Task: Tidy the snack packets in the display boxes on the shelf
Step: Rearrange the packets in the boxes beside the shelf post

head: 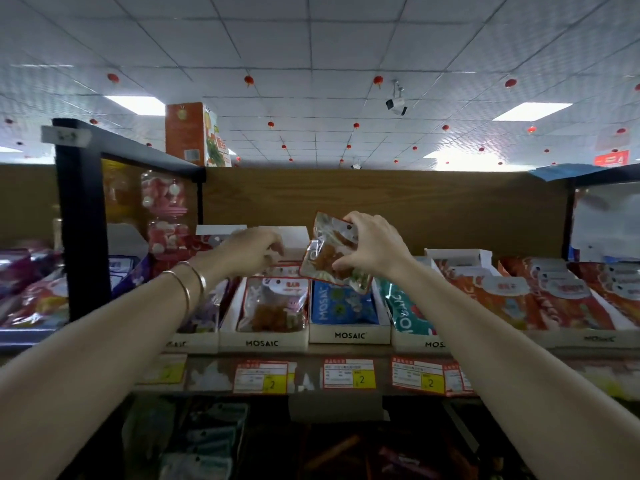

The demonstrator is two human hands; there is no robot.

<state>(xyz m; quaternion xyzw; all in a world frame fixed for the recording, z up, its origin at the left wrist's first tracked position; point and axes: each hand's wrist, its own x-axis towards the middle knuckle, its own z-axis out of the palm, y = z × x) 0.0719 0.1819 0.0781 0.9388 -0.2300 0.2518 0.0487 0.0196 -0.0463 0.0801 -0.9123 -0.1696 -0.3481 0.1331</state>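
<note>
My right hand (372, 244) grips a clear red-edged snack packet (327, 252) with brown pieces inside, held up tilted above the row of white display boxes. My left hand (254, 249), bangles on its wrist, reaches into the back of the box (263, 342) holding the same red-edged packets (273, 304); its fingers curl among the rear packets and whether they grip one is hidden. To the right stands a box (349, 336) of blue packets (343, 304), then a box of teal packets (408, 311).
More boxes of red packets (540, 299) fill the shelf to the right. A black shelf post (85, 230) stands at left with jars and purple packets beyond. Price tags (349, 374) line the shelf edge. A lower shelf holds dark packets.
</note>
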